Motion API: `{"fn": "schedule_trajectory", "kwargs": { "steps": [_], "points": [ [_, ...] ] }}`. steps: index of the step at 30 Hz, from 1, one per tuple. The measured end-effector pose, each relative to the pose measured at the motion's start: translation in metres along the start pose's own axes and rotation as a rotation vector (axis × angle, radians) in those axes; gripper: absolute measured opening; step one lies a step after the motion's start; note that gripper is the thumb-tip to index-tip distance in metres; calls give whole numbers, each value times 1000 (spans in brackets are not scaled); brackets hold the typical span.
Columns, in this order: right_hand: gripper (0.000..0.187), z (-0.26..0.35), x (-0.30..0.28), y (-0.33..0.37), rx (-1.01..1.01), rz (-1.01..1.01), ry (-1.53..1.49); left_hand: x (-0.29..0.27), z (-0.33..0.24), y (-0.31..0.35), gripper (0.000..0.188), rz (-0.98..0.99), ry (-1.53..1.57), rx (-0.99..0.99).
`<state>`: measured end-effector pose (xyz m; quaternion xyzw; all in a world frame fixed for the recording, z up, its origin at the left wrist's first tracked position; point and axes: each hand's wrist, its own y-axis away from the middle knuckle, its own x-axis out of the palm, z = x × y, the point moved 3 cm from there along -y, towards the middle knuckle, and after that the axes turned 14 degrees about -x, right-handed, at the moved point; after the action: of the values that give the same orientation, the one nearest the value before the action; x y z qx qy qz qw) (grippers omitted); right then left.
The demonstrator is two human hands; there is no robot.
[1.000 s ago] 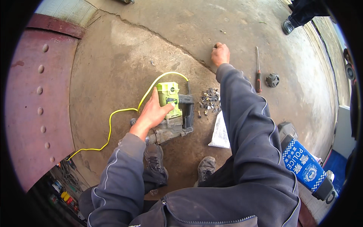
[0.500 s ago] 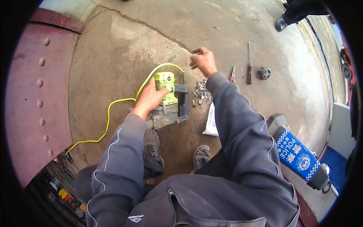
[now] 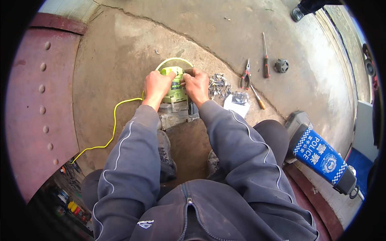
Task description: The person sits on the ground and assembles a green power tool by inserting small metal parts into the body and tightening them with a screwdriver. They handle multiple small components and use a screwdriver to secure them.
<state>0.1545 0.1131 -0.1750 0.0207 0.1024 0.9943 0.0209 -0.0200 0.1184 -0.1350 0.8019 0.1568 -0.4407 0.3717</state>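
Note:
A corded power tool with a lime-green housing (image 3: pixel 175 95) and a grey metal body (image 3: pixel 177 118) stands on the concrete between my feet. My left hand (image 3: pixel 157 86) grips the housing from its left side, thumb over the top. At the right side of the housing, my right hand (image 3: pixel 196 85) has its fingers pinched together; whatever they hold is too small to make out. Right of that hand lies a pile of small dark and metallic pieces (image 3: pixel 219 86). Beside it are a clear bag of small parts (image 3: pixel 240 97) and a white packet (image 3: pixel 236 107).
Red-handled pliers (image 3: pixel 245 76), a long screwdriver (image 3: pixel 266 66), a yellow-handled screwdriver (image 3: pixel 259 100) and a round dark cap (image 3: pixel 282 65) lie to the right. A yellow cord (image 3: pixel 116 120) runs left. A blue sign (image 3: pixel 320 158) stands at right; another person's shoe (image 3: pixel 297 14) is far right.
My right hand has come down and left to the power tool. My left hand has shifted slightly up the housing. The bag of parts and yellow-handled screwdriver are now uncovered.

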Motion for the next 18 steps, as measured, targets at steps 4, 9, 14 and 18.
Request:
{"fn": "schedule_trajectory", "kwargs": {
  "steps": [4,9,14,18],
  "points": [
    [24,-7,1,2,-97,6,146,-5,-3,-3,66,88,-34,-28],
    [20,-5,7,2,-10,-48,21,-5,-1,-5,57,-6,-10,46],
    [20,-3,9,5,-16,-68,-13,-2,-1,-4,57,10,21,34],
    [20,-11,13,7,-39,-84,-47,1,2,-7,57,-20,0,52]
  ]
}}
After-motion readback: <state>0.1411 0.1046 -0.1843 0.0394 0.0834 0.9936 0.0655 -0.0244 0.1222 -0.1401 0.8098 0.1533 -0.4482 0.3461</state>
